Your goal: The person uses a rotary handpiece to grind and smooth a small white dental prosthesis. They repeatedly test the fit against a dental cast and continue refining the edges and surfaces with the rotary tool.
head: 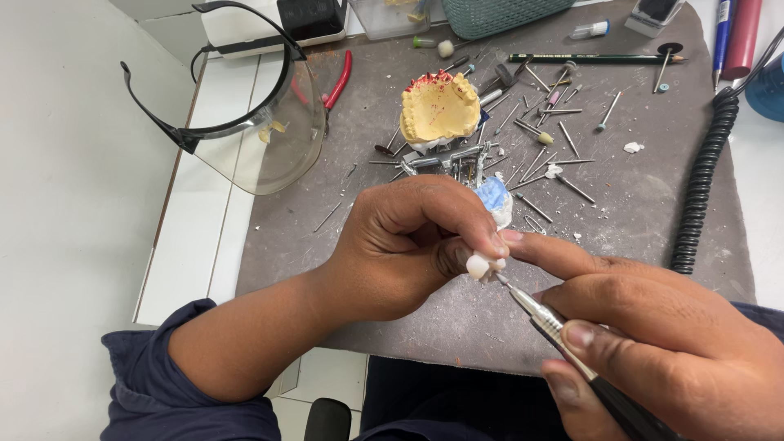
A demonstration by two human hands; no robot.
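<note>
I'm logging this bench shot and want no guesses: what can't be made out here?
All in the head view:
- White tooth piece: mostly covered by the left hand fingertips.
- Handpiece: its rear is cut off by the bottom edge; the right hand wraps it.
- Blue-and-white piece: half behind the left hand.
- Burs: tips too small to distinguish.

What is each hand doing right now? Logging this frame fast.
Left hand: fingers closed on a small white tooth-shaped piece.
Right hand: closed on a slim metal-tipped black handpiece.

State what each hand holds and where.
Left hand pinches a small white tooth piece at its sides; right hand holds a metal handpiece along its shaft.
</note>
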